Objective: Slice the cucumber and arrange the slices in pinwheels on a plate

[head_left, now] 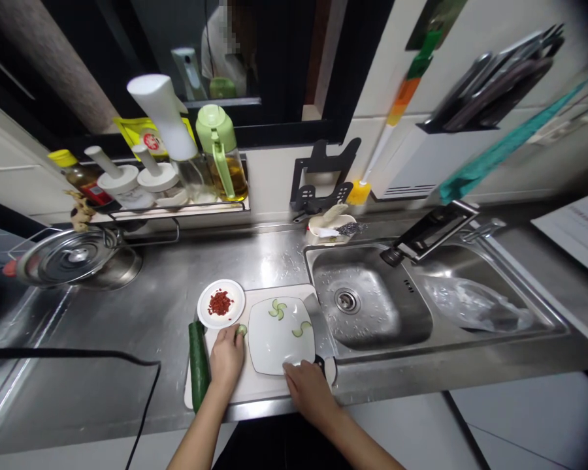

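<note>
My left hand [227, 359] has its fingers closed at a small stack of pale green cucumber slices [242, 330], left of a square white plate [269, 349]. Thin green crescents [277, 309] lie in a pinwheel near the plate's far edge, with a couple more at its right side. At the near rim of that plate, my right hand [311, 390] grips with bent fingers. Both hands are over a white cutting board [252, 390]. Along its left side lies a long dark green cucumber [198, 365]. A round white dish [201, 312] holds chopped red bits [220, 302].
A black knife handle [319, 361] shows beside my right hand. To the right is a double steel sink [372, 343] with a black faucet [421, 235] and a plastic bag [475, 303]. A lidded pot [110, 267] and a seasoning rack [210, 207] stand at the back left.
</note>
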A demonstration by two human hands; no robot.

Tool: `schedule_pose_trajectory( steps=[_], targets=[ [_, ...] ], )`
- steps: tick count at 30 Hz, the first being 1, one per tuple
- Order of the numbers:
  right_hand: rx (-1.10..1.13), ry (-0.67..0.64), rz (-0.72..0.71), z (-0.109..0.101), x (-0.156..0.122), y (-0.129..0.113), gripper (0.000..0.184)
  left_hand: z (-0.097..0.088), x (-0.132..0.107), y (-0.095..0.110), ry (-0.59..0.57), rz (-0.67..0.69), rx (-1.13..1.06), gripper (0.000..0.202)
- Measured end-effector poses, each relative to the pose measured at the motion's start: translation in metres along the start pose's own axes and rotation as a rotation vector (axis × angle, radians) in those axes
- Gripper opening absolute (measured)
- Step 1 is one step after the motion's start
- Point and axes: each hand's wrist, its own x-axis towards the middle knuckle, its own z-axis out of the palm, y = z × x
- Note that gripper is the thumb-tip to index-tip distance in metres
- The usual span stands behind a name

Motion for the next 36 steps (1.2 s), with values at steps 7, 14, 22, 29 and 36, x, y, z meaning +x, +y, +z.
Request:
schedule_pose_trajectory(
  steps=[7, 14, 22, 29, 36],
  targets=[
    [0.032, -0.028, 0.007, -0.002, 0.003, -0.003, 0.026, -0.002, 0.000, -0.002, 0.026, 0.021, -0.066, 0.023],
    [0.298, 0.174, 0.021, -0.002, 0.018, -0.001, 0.026, -0.020, -0.002, 0.006, -0.072, -0.018, -0.347, 0.022],
    [0.463, 0.368, -0.001, -0.021, 0.041, 0.004, 0.023, -0.023, -0.016, 0.053, -0.409, 0.146, -0.573, 0.021],
    [0.430, 0.288, 0.098, -0.031, 0.024, 0.014, 0.015, -0.009, -0.024, 0.070, -0.643, -0.131, -0.870, 0.035],
    [0.475, 0.283, 0.014, -0.036, 0.001, 0.023, 0.015, 0.002, -0.026, 0.085, -1.089, -0.652, -1.085, 0.046]
  ],
)
